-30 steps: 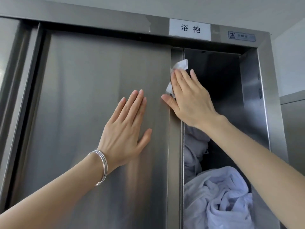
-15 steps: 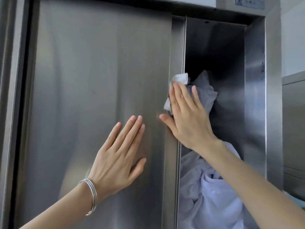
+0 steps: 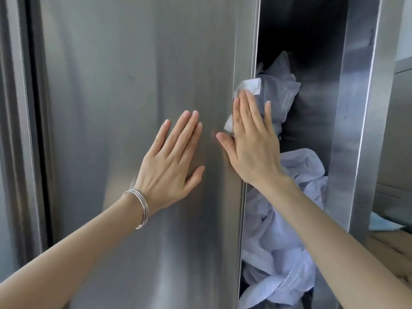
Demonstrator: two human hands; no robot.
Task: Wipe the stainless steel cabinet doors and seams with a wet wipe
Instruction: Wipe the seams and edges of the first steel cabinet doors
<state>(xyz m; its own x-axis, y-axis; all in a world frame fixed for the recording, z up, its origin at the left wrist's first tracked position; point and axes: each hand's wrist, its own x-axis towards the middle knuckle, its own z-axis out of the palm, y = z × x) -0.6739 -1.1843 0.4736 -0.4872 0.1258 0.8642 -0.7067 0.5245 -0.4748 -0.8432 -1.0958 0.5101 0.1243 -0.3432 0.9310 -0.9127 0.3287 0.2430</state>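
A brushed stainless steel sliding door [image 3: 124, 90] fills the left and middle of the view. My left hand [image 3: 171, 161] lies flat on it with straight fingers, a silver bangle at the wrist. My right hand [image 3: 252, 139] presses a white wet wipe [image 3: 247, 85] flat against the door's right edge strip [image 3: 243, 41]. The wipe sticks out above the fingertips and beside the index finger; the rest is hidden under the palm.
Right of the door edge the cabinet stands open and dark, stuffed with crumpled pale bathrobes [image 3: 278, 241]. A steel side frame [image 3: 356, 130] bounds the opening. Another door's frame [image 3: 20, 130] runs down the far left. Wooden surface [image 3: 392, 248] at lower right.
My right hand has slid the wipe down the door's edge strip from near the top. The left hand moved down the door face with it, and my view dropped lower.
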